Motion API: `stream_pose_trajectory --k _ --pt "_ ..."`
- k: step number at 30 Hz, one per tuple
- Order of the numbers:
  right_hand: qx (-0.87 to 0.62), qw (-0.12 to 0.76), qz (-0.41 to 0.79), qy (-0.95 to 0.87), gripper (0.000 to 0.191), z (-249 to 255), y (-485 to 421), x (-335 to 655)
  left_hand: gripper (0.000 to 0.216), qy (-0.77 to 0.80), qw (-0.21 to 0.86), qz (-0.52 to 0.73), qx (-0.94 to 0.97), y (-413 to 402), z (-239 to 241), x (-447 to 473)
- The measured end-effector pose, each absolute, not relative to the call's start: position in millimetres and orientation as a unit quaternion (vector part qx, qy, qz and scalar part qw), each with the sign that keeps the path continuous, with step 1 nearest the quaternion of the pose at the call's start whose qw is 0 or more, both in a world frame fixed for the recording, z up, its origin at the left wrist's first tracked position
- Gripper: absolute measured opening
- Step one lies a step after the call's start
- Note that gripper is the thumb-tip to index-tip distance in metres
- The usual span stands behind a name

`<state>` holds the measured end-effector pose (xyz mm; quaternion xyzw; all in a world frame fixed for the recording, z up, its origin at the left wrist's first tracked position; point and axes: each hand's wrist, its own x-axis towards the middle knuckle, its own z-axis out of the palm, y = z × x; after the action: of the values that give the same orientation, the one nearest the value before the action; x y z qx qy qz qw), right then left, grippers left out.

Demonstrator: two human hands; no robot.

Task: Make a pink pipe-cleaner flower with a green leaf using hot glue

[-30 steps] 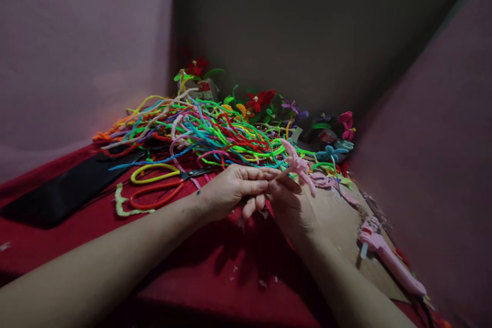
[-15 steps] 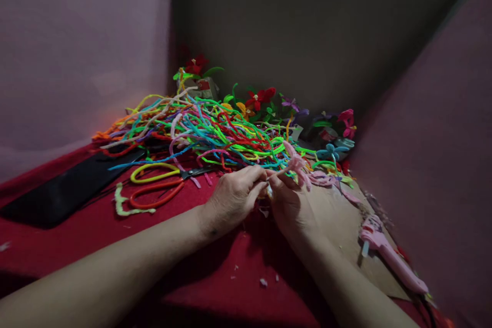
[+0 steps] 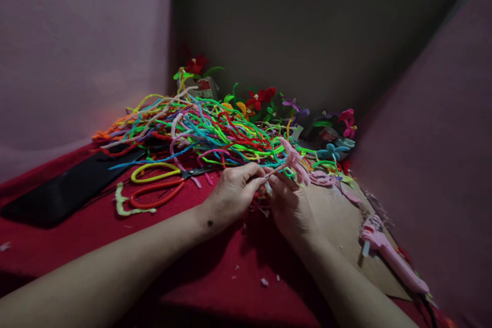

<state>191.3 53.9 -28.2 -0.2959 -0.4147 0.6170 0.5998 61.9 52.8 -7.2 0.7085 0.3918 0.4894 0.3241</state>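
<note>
My left hand (image 3: 232, 192) and my right hand (image 3: 289, 204) meet fingertip to fingertip over the red cloth (image 3: 96, 236). Both pinch the stem of a small pink pipe-cleaner flower (image 3: 294, 158), whose fuzzy head sticks up and to the right above my fingers. Both hands are closed on it. A big tangled heap of coloured pipe cleaners (image 3: 207, 130) lies just behind my hands.
Scissors with yellow and orange handles (image 3: 157, 184) lie to the left, beside a flat black case (image 3: 73, 187). A pink glue gun (image 3: 388, 256) rests on brown cardboard (image 3: 346, 225) at the right. Finished pipe-cleaner flowers (image 3: 261, 98) stand along the back wall.
My left wrist has turned and its fingers have curled tighter on the stem. The pink flower has shifted slightly up and left. Both hands stay together.
</note>
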Motion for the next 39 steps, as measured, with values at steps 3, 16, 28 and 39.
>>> stream_pose_trajectory --k 3,16,28,39 --pt "-0.294 0.600 0.617 -0.416 0.016 -28 54 192 0.015 0.393 0.411 0.481 0.667 55 -2 61" --pt "-0.283 0.597 0.615 -0.430 0.015 -31 58 195 0.022 0.345 0.660 0.421 0.517 57 4 55" --pt "-0.276 0.579 0.651 -0.407 0.017 -26 56 193 0.012 0.238 0.774 0.343 0.476 64 -1 47" --pt "-0.314 0.619 0.571 -0.438 0.018 -29 54 191 0.015 0.351 0.209 0.467 0.784 53 -11 55"
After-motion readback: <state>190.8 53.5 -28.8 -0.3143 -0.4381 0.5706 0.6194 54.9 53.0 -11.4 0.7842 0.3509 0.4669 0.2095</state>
